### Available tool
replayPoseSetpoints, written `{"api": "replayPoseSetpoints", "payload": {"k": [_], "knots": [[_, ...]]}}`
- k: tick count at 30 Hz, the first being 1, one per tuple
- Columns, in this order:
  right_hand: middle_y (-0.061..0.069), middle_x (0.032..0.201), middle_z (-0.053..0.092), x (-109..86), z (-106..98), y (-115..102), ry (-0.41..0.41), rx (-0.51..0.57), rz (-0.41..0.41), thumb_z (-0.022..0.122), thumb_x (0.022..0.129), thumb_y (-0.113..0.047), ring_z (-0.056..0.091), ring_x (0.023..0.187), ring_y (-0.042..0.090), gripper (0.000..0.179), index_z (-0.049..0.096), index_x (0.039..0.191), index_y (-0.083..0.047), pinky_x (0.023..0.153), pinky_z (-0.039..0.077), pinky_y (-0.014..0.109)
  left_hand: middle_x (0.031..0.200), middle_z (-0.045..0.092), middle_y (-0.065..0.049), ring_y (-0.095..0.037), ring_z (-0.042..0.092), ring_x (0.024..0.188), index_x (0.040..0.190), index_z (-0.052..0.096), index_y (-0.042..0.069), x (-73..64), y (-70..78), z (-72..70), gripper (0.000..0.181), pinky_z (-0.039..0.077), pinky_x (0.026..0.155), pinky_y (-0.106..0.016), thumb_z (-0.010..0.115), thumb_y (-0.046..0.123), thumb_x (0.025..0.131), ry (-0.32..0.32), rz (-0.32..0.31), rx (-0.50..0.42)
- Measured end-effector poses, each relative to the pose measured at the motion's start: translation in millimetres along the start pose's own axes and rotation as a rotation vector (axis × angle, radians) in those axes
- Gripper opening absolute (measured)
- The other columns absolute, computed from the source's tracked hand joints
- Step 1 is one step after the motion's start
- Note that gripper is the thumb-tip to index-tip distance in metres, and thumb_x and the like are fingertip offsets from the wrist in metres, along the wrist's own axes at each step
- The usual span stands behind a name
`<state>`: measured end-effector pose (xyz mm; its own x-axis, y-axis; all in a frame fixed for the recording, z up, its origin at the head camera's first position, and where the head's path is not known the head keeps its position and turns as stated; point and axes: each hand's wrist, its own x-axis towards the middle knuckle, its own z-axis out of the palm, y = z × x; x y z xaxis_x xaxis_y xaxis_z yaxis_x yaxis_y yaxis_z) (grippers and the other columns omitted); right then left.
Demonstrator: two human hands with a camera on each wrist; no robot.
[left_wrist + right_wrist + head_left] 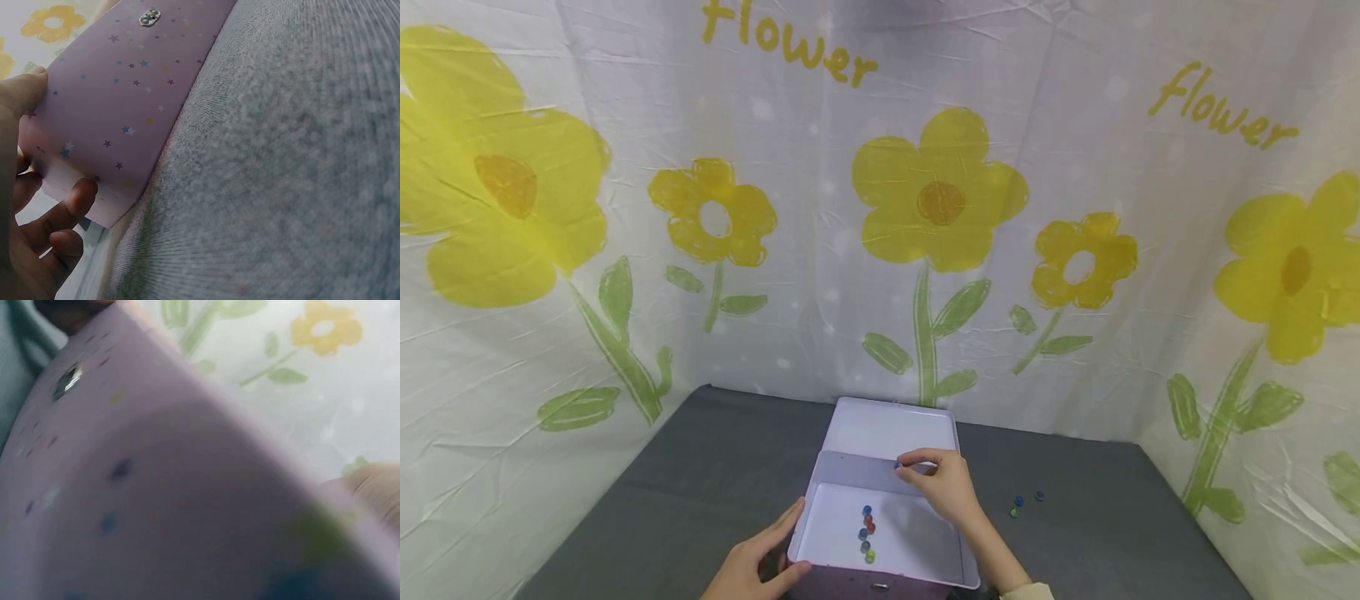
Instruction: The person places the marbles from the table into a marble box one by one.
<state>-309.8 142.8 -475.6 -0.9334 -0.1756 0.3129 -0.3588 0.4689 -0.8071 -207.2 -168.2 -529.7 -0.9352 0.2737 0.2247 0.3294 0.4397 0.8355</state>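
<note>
A lilac box with a star print and a metal clasp stands at the table's front, its lid folded back and its white inside showing. My left hand grips its near left corner, thumb at the front edge and fingers along the side. Over the box's far right part, my right hand pinches a small dark blue bead-like piece between thumb and fingertips. Small blue, red and green bead-like pieces lie in an uneven line inside. Only part of the right hand appears in the right wrist view.
Right of the box, a few more small blue and green pieces lie on the dark grey tablecloth. A white curtain with yellow flowers hangs behind and at both sides. Ribbed grey fabric fills much of the left wrist view.
</note>
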Motion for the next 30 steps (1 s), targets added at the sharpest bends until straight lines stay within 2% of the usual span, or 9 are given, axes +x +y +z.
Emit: {"api": "replayPoseSetpoints", "payload": {"k": [4, 7, 11, 16, 21, 24, 26, 28, 30], "knots": [[0.005, 0.096, 0.082, -0.9, 5, 3, -0.063, -0.102, -0.043, 0.086, 0.089, -0.013, 0.045, 0.052, 0.001, 0.009, 0.085, 0.097, -0.009, 0.049, 0.040, 0.020, 0.162, 0.044, -0.024, 0.001, 0.055, 0.087, 0.159, 0.047, 0.003, -0.1, -0.9, -0.2, 0.074, 0.050, 0.066, -0.019, 0.077, 0.033, 0.099, -0.002, -0.001, -0.011], [0.002, 0.091, 0.081, -3.2, 7, 5, -0.138, -0.174, -0.060, 0.087, 0.086, -0.012, 0.056, 0.064, 0.005, 0.009, 0.085, 0.094, -0.010, 0.058, 0.046, 0.022, 0.161, 0.044, -0.026, 0.000, 0.053, 0.077, 0.159, 0.046, 0.002, -0.9, -1.7, -0.2, 0.074, 0.047, 0.061, -0.021, 0.077, 0.031, 0.099, -0.005, 0.004, -0.024], [-0.001, 0.084, 0.080, -9.2, 11, 6, -0.260, -0.238, -0.071, 0.088, 0.081, -0.006, 0.069, 0.080, 0.015, 0.009, 0.084, 0.089, -0.009, 0.073, 0.053, 0.032, 0.161, 0.046, -0.022, -0.002, 0.061, 0.104, 0.158, 0.049, 0.003, -2.8, -2.1, 0.9, 0.074, 0.052, 0.075, -0.019, 0.078, 0.035, 0.098, 0.010, 0.020, 0.026], [-0.005, 0.076, 0.076, -15.0, 15, 4, -0.336, -0.332, -0.064, 0.090, 0.076, -0.002, 0.065, 0.076, 0.010, 0.012, 0.082, 0.082, -0.011, 0.074, 0.053, 0.033, 0.161, 0.048, -0.018, -0.009, 0.059, 0.124, 0.157, 0.050, 0.005, -4.7, -3.1, 2.0, 0.075, 0.055, 0.088, -0.021, 0.079, 0.038, 0.097, 0.029, 0.021, 0.067], [-0.007, 0.076, 0.075, -14.9, 17, 1, -0.335, -0.420, -0.089, 0.090, 0.075, -0.003, 0.061, 0.073, 0.007, 0.014, 0.082, 0.080, -0.013, 0.072, 0.052, 0.030, 0.162, 0.046, -0.017, -0.014, 0.061, 0.126, 0.158, 0.049, 0.005, -3.8, -1.4, 0.7, 0.075, 0.056, 0.087, -0.020, 0.078, 0.039, 0.097, 0.023, 0.005, 0.058], [-0.004, 0.080, 0.077, -13.5, 14, -2, -0.310, -0.424, -0.103, 0.088, 0.077, -0.003, 0.068, 0.078, 0.014, 0.011, 0.083, 0.084, -0.011, 0.074, 0.056, 0.035, 0.162, 0.046, -0.020, -0.010, 0.061, 0.117, 0.158, 0.049, 0.004, -3.2, -0.2, 0.1, 0.075, 0.053, 0.080, -0.019, 0.078, 0.038, 0.097, 0.022, -0.001, 0.040], [-0.001, 0.086, 0.079, -13.1, 9, -4, -0.271, -0.402, -0.106, 0.086, 0.080, -0.005, 0.071, 0.085, 0.020, 0.010, 0.083, 0.089, -0.009, 0.078, 0.057, 0.041, 0.161, 0.045, -0.022, -0.005, 0.058, 0.103, 0.158, 0.048, 0.004, -2.9, 0.1, 0.2, 0.075, 0.051, 0.073, -0.019, 0.079, 0.035, 0.097, 0.021, 0.000, 0.022], [0.002, 0.091, 0.080, -13.4, 3, -5, -0.211, -0.355, -0.098, 0.085, 0.083, -0.006, 0.070, 0.078, 0.021, 0.011, 0.083, 0.093, -0.008, 0.072, 0.058, 0.041, 0.161, 0.045, -0.024, -0.003, 0.055, 0.097, 0.158, 0.048, 0.003, -2.7, 0.4, 0.8, 0.075, 0.049, 0.070, -0.020, 0.079, 0.034, 0.097, 0.020, 0.007, 0.009], [0.004, 0.088, 0.079, -14.4, -5, -5, -0.145, -0.290, -0.077, 0.084, 0.085, -0.006, 0.063, 0.063, 0.015, 0.012, 0.083, 0.097, -0.007, 0.060, 0.054, 0.033, 0.161, 0.045, -0.025, 0.000, 0.056, 0.089, 0.159, 0.047, 0.003, -2.7, 0.8, 1.2, 0.075, 0.049, 0.066, -0.020, 0.079, 0.032, 0.097, 0.013, 0.004, -0.009]]}}
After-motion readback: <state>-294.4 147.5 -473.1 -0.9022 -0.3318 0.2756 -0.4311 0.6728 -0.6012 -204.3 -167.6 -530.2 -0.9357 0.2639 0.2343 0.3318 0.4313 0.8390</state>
